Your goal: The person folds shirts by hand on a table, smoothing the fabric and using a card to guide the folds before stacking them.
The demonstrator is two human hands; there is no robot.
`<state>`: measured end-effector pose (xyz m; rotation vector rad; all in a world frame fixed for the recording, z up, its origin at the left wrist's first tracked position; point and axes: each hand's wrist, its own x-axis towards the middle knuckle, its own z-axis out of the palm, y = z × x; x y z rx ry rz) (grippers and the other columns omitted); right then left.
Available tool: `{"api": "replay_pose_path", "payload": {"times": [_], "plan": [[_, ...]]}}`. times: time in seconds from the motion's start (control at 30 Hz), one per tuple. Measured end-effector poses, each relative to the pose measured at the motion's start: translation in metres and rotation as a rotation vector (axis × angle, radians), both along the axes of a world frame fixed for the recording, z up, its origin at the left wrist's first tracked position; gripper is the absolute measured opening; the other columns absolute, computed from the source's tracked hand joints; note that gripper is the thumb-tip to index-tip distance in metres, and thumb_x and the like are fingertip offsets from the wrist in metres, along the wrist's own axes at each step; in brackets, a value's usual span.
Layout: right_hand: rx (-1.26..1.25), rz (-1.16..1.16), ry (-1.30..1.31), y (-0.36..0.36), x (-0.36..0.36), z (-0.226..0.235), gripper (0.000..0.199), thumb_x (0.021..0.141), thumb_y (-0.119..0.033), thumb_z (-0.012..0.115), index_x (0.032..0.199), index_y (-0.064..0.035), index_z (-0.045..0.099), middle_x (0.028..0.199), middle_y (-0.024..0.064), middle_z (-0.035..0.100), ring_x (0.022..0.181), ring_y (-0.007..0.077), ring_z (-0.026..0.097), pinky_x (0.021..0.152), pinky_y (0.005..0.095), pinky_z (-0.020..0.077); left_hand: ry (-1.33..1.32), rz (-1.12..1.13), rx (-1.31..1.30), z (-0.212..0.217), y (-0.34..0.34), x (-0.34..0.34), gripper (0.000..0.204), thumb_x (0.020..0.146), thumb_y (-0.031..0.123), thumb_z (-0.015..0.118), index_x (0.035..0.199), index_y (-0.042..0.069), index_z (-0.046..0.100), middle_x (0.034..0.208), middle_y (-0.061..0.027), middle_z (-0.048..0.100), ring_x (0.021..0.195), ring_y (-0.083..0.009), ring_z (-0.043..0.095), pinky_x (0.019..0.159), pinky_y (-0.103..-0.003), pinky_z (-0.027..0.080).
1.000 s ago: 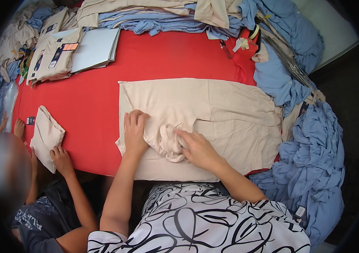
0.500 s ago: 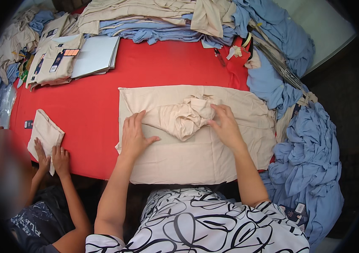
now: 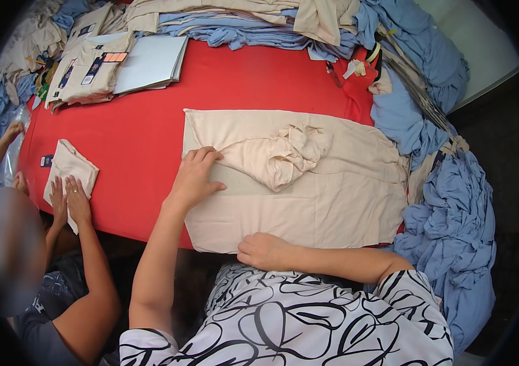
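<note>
In the head view, the beige garment (image 3: 357, 213) lay spread on the red bench (image 3: 137, 146) right in front of the person, its long axis running left to right, nearly along the near edge. Its straight, squared end faced left; the rounder end pointed right, toward a heap of blue cloth (image 3: 451, 226). On top, a crumpled part (image 3: 287, 155) stretched rightward, its loose folds bunched toward the far side. The left hand (image 3: 197, 177) was open, fingers resting near the squared end, thumb spread. The right hand (image 3: 264, 251) sat curled at the near edge; I couldn't tell whether it pinched the cloth. Long stacks of beige and blue fabric (image 3: 229, 27) lined the far side, near some pale boards (image 3: 151, 64). To the left, a co-worker pressed both palms on a smaller folded piece (image 3: 73, 165).
</note>
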<state>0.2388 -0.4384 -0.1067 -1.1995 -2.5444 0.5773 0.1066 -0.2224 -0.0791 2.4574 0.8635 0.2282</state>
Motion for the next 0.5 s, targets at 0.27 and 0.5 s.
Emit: {"api": "replay_pose_path", "payload": {"times": [0.27, 0.5], "plan": [[0.159, -0.831, 0.213, 0.157, 0.132, 0.06, 0.015, 0.087, -0.012, 0.068, 0.094, -0.0016, 0.059, 0.093, 0.0118, 0.061, 0.081, 0.026, 0.059, 0.074, 0.034, 0.0499, -0.02, 0.29, -0.777, 0.014, 0.045, 0.0, 0.062, 0.087, 0.048, 0.064, 0.127, 0.0, 0.061, 0.139, -0.0202, 0.053, 0.131, -0.0344, 0.046, 0.111, -0.04, 0.035], [0.044, -1.163, 0.13, -0.007, 0.139, 0.08, 0.035, 0.085, -0.022, 0.07, 0.108, 0.0005, 0.057, 0.106, 0.0211, 0.055, 0.095, 0.0383, 0.056, 0.082, 0.0437, 0.0464, -0.053, 0.195, 0.052, -0.012, 0.008, 0.011, 0.034, 0.087, 0.013, 0.062, 0.116, -0.005, 0.06, 0.119, -0.0202, 0.062, 0.114, -0.0378, 0.055, 0.096, -0.043, 0.046]]}}
